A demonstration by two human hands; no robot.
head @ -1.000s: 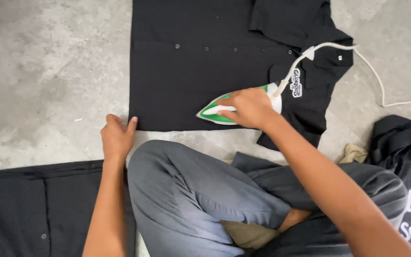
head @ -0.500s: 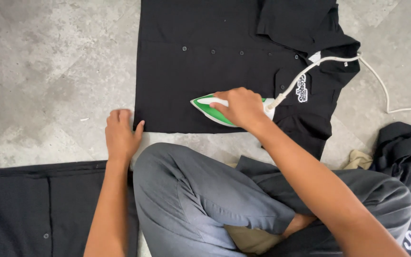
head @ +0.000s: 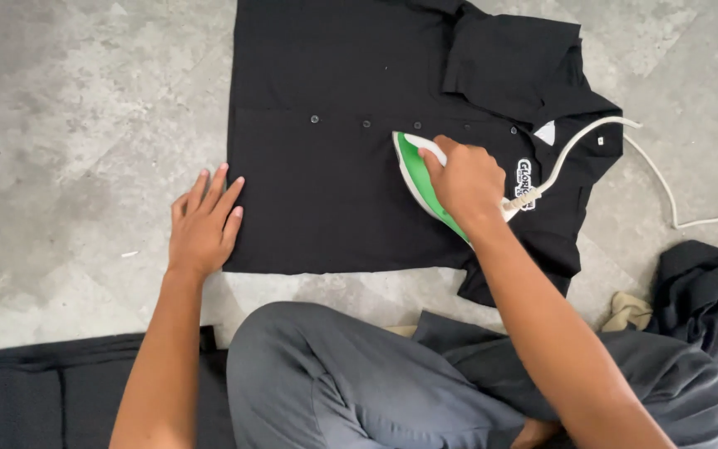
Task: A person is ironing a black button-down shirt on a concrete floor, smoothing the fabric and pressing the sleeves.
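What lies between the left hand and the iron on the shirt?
Head view: only flat black shirt cloth with two small buttons lies between the left hand and the iron.

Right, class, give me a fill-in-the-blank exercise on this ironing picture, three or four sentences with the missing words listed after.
1. The right hand grips a green and white ____.
2. The left hand lies flat at the edge of the black ____.
3. The cord trailing across the floor is ____ in colour.
4. The person's trousers are ____.

Missing words: iron; shirt; white; grey
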